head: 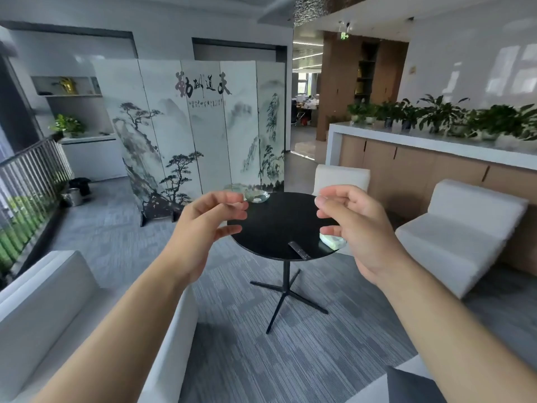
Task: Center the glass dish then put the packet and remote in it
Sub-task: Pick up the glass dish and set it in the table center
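Observation:
A small clear glass dish [257, 196] sits at the far edge of a round black table [276, 222]. A dark remote [299, 250] lies at the table's near edge. Beside it to the right lies a pale green and white packet [333, 241], partly hidden behind my right hand. My left hand [203, 228] and my right hand [357, 225] are raised in the air in front of the table, fingers curled and apart, holding nothing. Neither hand touches the table or any object.
White armchairs stand at the near left [52, 309], at the right [462, 234] and behind the table [340, 175]. A painted folding screen [191, 132] stands beyond the table. A counter with potted plants [436, 141] runs along the right. Grey carpet surrounds the table's cross base [286, 295].

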